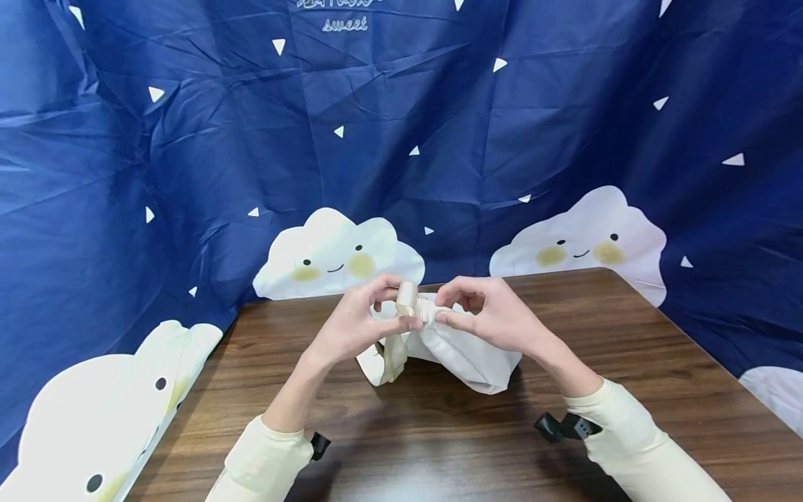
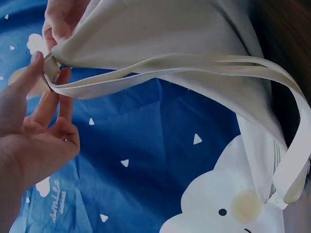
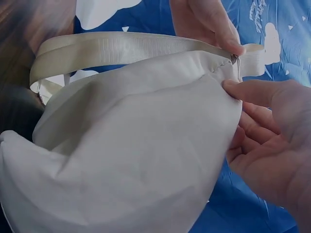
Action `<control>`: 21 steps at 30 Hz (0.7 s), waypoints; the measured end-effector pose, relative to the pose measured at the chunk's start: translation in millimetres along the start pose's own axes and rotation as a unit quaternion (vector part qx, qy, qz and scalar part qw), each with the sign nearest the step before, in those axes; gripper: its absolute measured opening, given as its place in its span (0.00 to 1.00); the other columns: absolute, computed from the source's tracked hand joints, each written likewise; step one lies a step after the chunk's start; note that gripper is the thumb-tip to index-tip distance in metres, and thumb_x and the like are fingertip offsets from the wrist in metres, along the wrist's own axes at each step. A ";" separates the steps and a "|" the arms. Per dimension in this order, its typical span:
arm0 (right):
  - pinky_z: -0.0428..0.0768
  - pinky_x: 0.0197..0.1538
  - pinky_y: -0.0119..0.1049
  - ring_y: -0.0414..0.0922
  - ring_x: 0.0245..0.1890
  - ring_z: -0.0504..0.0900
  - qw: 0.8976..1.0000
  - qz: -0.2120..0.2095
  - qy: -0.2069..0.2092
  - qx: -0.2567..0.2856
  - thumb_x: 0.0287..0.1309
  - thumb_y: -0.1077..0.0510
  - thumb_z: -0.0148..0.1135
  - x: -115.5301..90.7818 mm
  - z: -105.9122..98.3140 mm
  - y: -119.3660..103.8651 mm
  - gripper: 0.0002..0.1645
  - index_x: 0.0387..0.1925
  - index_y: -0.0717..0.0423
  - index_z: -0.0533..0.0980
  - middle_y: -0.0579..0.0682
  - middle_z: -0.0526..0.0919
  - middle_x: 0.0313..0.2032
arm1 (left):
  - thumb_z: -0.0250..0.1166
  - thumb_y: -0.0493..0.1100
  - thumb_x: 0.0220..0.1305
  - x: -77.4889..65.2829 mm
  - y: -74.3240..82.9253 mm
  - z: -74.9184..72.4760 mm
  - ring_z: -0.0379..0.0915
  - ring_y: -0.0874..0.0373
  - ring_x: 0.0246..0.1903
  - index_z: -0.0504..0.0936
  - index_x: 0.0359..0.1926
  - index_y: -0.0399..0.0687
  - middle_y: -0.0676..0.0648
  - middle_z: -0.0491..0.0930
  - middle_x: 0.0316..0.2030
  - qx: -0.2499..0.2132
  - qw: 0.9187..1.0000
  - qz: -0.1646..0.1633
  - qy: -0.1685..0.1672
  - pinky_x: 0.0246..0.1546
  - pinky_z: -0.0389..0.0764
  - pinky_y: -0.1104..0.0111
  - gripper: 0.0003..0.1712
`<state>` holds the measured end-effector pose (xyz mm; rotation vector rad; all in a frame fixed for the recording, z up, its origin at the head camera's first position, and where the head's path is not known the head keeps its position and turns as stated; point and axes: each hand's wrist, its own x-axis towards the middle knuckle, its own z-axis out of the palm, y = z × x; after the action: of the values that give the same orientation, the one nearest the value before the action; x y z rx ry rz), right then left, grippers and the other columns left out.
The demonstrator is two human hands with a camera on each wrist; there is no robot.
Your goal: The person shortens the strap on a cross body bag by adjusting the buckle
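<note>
A whitish fabric bag (image 1: 470, 355) is held up over the table in the head view. Its cream webbing strap (image 1: 393, 359) hangs in a loop on the left side. My left hand (image 1: 354, 324) pinches the strap between thumb and fingers, close to where it joins the bag's corner. Opposite it, my right hand (image 1: 498, 317) pinches that corner of the bag, thumb on the near face. A small ring or buckle (image 3: 235, 59) sits at the join in the right wrist view, partly covered by the left thumb. The bag's contents cannot be seen.
A dark brown wooden table (image 1: 351, 432) lies below both hands. Behind it hangs a blue cloth (image 1: 389, 174) with white clouds and triangles. Black devices, one of them here (image 1: 567, 427), are worn at both sleeves.
</note>
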<state>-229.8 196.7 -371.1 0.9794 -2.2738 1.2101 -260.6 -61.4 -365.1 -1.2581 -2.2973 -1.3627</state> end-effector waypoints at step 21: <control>0.70 0.27 0.32 0.37 0.25 0.74 0.995 -0.071 -0.002 -0.069 0.51 0.68 0.74 1.2 7.7 -4.0 0.13 0.32 0.45 0.84 0.33 0.77 0.25 | 0.81 0.41 0.54 -1.7 9.6 2.1 0.78 0.66 0.41 0.84 0.42 0.48 0.60 0.83 0.37 0.105 0.985 0.133 -0.045 0.45 0.78 0.68 0.16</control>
<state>-227.9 188.3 -372.4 1.0720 -2.2162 0.9796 -251.9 -58.7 -361.1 -1.5157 -2.1641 -0.9683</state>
